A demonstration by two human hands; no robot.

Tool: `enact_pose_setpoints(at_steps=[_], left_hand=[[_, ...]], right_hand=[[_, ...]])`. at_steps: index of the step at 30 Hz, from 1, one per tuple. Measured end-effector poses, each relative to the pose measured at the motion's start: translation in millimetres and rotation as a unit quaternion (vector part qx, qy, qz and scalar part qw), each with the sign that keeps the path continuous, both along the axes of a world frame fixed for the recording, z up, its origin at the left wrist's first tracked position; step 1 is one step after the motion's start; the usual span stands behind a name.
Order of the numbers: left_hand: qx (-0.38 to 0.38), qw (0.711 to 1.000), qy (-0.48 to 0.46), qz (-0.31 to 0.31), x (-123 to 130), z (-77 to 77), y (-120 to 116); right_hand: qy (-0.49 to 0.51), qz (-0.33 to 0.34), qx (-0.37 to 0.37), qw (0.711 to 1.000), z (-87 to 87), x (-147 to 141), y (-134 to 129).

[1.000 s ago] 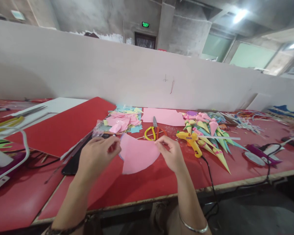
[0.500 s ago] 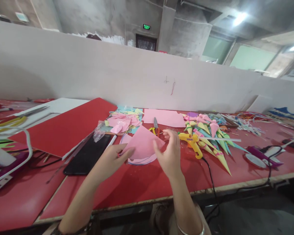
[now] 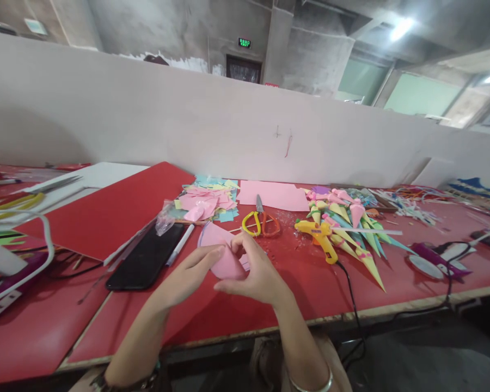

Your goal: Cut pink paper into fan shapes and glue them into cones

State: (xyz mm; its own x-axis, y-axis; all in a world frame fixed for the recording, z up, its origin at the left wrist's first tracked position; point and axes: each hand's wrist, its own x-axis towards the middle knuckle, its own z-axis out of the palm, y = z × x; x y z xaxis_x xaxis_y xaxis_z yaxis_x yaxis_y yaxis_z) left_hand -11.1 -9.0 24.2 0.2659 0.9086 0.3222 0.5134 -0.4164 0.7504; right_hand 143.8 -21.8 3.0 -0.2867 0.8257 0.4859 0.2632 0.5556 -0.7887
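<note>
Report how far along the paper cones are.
Looks done: the pile of decorated paper cones beside the yellow glue gun. In hand: one pink paper, curled between the left hand and right hand. Left, probably: finishing that one, since no decoration shows on it and the glue gun lies unheld. A flat pink sheet also lies behind the scissors.

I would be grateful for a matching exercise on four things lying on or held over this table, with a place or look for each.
1. Glue gun
2. Black phone
3. Scissors
4. Curled pink paper

A. Between the left hand and right hand
B. One yellow handle loop, one orange
C. Beside a white pen
D. Yellow, with a black cord

Pairs: 1-D, 2-C, 3-B, 4-A
</note>
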Motion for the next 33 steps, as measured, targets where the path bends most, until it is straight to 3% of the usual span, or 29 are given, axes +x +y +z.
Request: enact_pose_setpoints(at_steps=[8,11,17,20,25,28,30,33], left_hand=[[-0.170,0.973,-0.147,-0.042,-11.7,-11.0,6.3],[-0.163,0.975,-0.141,-0.050,-10.8,-8.4,6.6],[-0.111,0.983,-0.053,-0.138,-2.7,4.6,3.2],[-0.086,0.986,-0.001,-0.146,-1.9,8.4,1.5],[-0.010,0.992,0.038,-0.124,-15.7,14.7,1.3],[-0.011,0.991,0.042,-0.124,-32.2,18.0,4.5],[-0.018,0.993,0.082,-0.079,-40.7,19.1,7.0],[0.038,0.976,0.202,0.068,-42.2,18.5,8.1]], right_hand=[[0.022,0.031,0.005,0.999,2.4,-1.9,-2.0],[0.026,0.035,0.007,0.999,4.0,-2.7,-3.2],[0.040,0.042,0.014,0.998,4.9,-3.1,-3.7],[0.021,0.000,0.037,0.999,1.6,-3.2,-1.5],[0.011,-0.143,0.073,0.987,-5.1,-0.2,4.3],[0.042,-0.191,0.076,0.978,-5.3,5.8,6.1],[0.059,-0.209,0.069,0.974,-4.2,9.6,6.2],[0.087,-0.197,0.046,0.975,-2.2,10.8,5.2]])
